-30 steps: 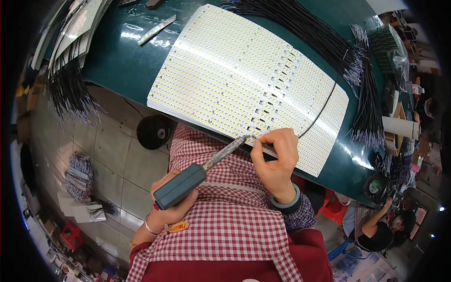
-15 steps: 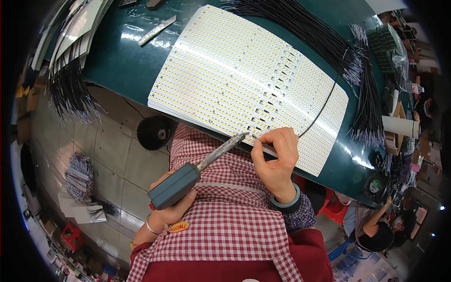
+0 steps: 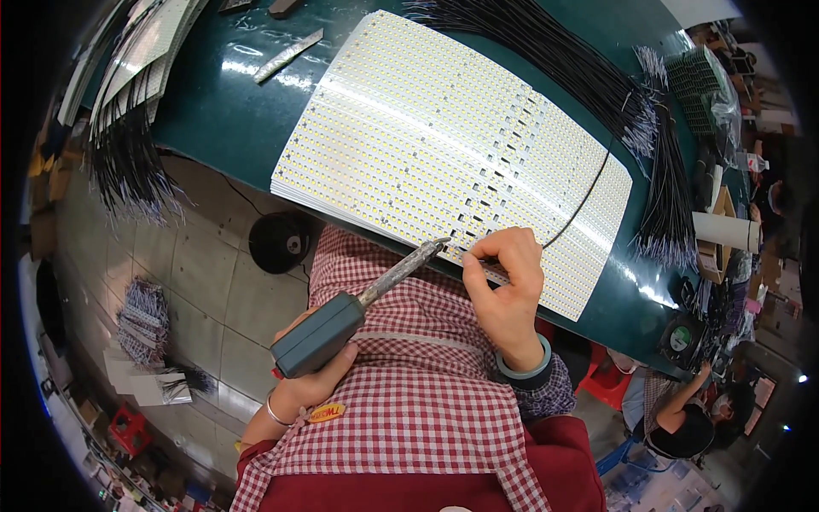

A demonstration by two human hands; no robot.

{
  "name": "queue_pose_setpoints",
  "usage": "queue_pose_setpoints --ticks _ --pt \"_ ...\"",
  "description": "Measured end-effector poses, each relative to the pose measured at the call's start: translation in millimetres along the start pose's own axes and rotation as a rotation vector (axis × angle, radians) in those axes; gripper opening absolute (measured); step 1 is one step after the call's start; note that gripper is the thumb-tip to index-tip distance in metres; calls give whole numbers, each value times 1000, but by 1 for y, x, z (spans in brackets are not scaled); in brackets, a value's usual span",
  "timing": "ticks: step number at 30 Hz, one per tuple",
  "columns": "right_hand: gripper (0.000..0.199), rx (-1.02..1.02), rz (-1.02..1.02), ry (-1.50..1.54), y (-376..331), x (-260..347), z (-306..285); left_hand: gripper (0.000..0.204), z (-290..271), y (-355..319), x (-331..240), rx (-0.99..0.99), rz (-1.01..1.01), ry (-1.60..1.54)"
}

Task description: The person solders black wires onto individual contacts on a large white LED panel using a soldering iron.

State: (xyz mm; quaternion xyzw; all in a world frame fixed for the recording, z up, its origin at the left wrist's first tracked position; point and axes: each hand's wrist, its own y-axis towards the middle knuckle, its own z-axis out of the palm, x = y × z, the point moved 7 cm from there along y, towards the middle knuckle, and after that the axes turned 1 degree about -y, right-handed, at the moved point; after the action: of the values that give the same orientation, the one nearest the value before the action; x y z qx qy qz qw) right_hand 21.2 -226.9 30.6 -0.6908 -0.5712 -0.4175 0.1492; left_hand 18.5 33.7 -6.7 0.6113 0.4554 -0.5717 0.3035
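My left hand is wrapped round the dark grey handle of a soldering iron. The iron's tip rests at, or just over, the near edge of a stack of white LED panels, by the column of dark slots. Just right of that tip, my right hand pinches a black wire between thumb and forefinger. The wire's tail curves away over the panels toward the far right. Its end near the iron is too small to make out.
Bundles of black wires lie along the far side of the green table. More panels with wires hang over its left edge. A metallic strip lies at far left. A black bin stands below; a co-worker sits at right.
My right hand has shifted slightly right and up with the wire. The iron's tip has moved only a little and stays at the panel's near edge.
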Motion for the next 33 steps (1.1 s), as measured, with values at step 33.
queue_pose_setpoints --ticks 33 --pt "15 24 -48 -127 4 6 1 27 -3 -3 5 -25 4 -16"
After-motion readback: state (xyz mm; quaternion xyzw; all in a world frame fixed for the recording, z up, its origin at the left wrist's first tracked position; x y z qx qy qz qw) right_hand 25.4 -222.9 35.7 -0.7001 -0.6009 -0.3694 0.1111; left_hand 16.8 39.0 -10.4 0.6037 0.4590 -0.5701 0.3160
